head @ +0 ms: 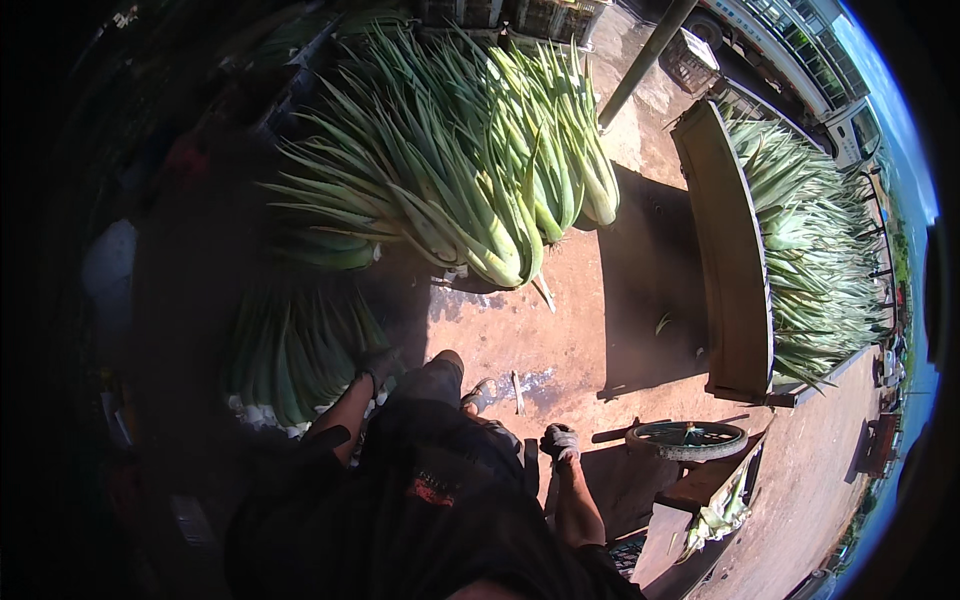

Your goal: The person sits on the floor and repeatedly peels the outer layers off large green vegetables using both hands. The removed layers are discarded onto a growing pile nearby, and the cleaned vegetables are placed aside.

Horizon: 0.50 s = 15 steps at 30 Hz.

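My left hand [377, 365], in a dark glove, is at the right edge of a row of aloe vera leaves [289, 364] in deep shade. Pale butts line the near end of that row. Shadow hides whether the fingers grip a leaf. My right hand [561, 442] wears a light glove and hangs out in the sun, its fingers curled. Whether something is inside them I cannot tell. Ahead of me, a large heap of whole aloe vera plants [450, 172] spreads over the ground, thick bases towards me.
To the right stands a truck bed heaped with aloe [817, 247], its tailgate panel [724, 255] facing me. A spoked wheel [686, 440] belongs to a cart [694, 484] near my right side. A pole [645, 64], crates [555, 19] and a parked truck [787, 52] are farther off.
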Available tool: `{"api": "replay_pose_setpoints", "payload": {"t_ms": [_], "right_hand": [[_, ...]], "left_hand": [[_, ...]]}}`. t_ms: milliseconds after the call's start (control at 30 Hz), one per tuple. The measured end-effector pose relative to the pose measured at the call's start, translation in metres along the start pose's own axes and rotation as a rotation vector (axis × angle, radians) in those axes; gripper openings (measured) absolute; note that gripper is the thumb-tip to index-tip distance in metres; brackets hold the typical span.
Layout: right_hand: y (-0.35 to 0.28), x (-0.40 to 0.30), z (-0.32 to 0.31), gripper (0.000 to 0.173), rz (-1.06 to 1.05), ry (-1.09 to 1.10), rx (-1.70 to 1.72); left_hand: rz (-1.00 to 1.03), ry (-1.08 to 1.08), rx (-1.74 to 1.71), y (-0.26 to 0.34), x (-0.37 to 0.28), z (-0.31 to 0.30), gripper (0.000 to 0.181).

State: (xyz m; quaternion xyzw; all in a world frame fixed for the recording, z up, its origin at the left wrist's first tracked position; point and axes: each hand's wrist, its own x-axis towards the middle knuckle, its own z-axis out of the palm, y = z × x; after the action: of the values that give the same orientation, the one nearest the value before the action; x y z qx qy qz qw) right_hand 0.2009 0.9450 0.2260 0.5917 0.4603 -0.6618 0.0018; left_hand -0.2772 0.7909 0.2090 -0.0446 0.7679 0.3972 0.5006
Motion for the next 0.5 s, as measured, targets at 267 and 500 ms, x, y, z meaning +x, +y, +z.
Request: {"api": "replay_pose_setpoints", "payload": {"t_ms": [267,500], "right_hand": [[-0.133,0.245,-0.049,0.040,-0.191,0.362,-0.374],[-0.371,0.321,0.042,0.080,-0.363,0.178,-0.505]], "left_hand": [[0.094,-0.205,0.051,0.172,0.035,0.149,0.062],[0.522,0.033,-0.460,0.140,0.231,0.217,0.053]]}}
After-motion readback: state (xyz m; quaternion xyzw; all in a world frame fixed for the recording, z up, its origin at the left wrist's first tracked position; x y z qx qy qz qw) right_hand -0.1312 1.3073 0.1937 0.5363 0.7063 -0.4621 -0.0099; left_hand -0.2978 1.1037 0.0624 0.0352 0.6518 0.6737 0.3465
